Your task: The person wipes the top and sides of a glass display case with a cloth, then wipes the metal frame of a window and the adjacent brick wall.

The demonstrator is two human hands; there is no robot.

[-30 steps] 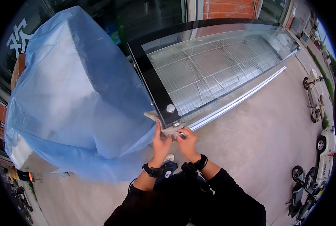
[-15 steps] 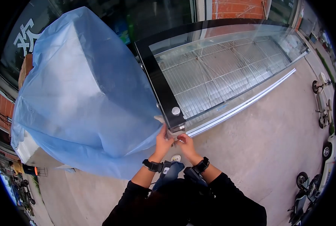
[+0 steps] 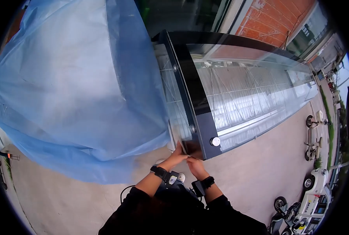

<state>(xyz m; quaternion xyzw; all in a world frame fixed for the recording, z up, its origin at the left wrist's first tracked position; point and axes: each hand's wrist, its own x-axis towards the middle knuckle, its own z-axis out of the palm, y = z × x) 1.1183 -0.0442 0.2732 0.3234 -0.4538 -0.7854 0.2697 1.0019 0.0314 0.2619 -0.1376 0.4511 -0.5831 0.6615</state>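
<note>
A long glass display case (image 3: 207,129) with a black-edged top and wire shelves inside reaches from in front of me to the far right. My left hand (image 3: 174,158) is at its near corner, thumb up along the lower end and fingers curled in. Close beside it, my right hand (image 3: 198,169) has its fingertips bent against the same corner, nearly meeting the left. Whatever the fingers pinch is too small and covered to make out. A round silver cap (image 3: 215,141) sits on the black frame just above the hands.
Blue plastic sheeting (image 3: 76,90) drapes over a large object on the left, close to the case's end. Behind stand dark windows and an orange brick wall (image 3: 274,19). Parked scooters (image 3: 313,137) and a white vehicle (image 3: 313,203) are at the right.
My view has shifted and come closer to the case's end, so its side glass shows. Both hands remain at the near corner; a pale scrap seen between them earlier is now hidden.
</note>
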